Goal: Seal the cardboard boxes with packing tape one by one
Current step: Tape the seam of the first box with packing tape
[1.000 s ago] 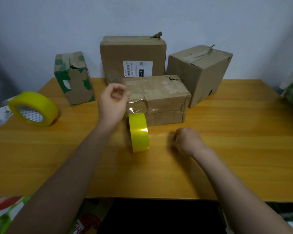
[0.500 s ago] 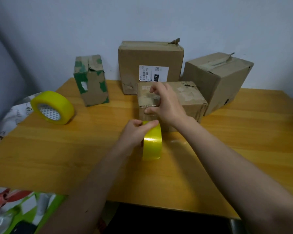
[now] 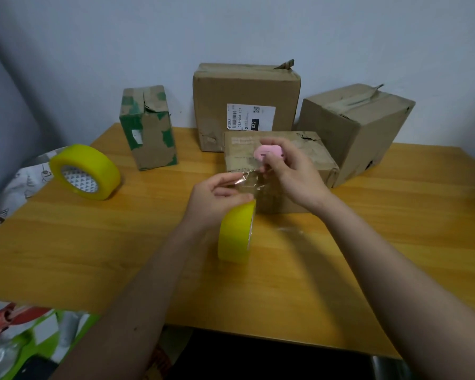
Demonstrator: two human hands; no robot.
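Counting what I'm seeing on my table

I'm seeing four cardboard boxes (image 3: pixel 280 160) (image 3: pixel 246 105) (image 3: pixel 354 130) (image 3: pixel 148 127), two yellow tape rolls (image 3: pixel 235 233) (image 3: pixel 85 171), one pink cutter (image 3: pixel 268 153).

bare forearms, no sleeves visible

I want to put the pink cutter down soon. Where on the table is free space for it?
Bare wood lies right of the upright tape roll, before the tilted box, and along the table near edge. The back, by the boxes, is crowded.
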